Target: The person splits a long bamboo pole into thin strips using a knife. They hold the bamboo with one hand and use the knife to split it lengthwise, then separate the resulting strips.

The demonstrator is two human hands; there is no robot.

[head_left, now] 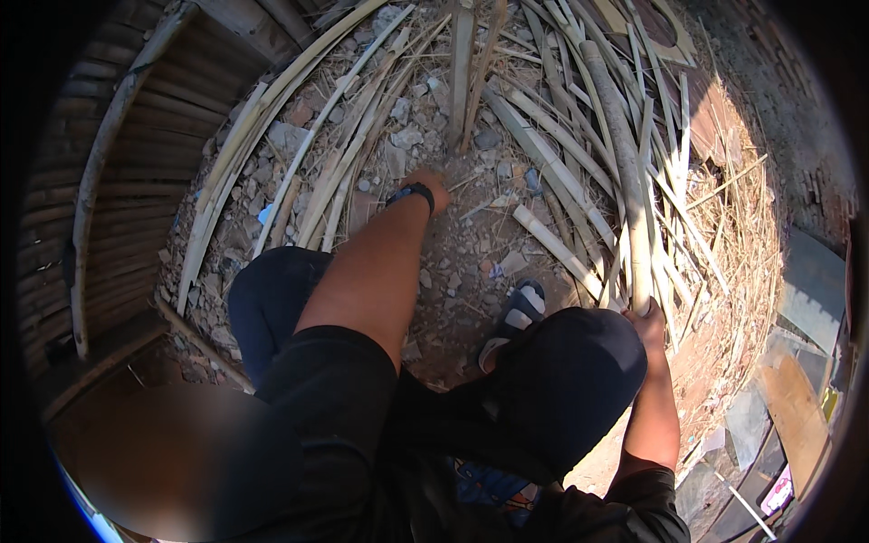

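My left hand (434,190), with a dark watch on its wrist, reaches down to the dirt just in front of the foot of an upright wooden post (462,77). Its fingers are turned down and hidden, so whether it holds anything does not show. At the right, beside my knee, my right hand (646,326) is closed round the near end of a long bamboo pole (623,149). That pole slants away over a pile of split bamboo strips (566,172).
More bamboo strips (348,154) lie over rubble at the left. A slatted bamboo wall (145,190) bounds that side. A short bamboo piece (557,252) lies near my sandalled foot (513,317). Flat sheets and boards (795,407) are stacked at the far right.
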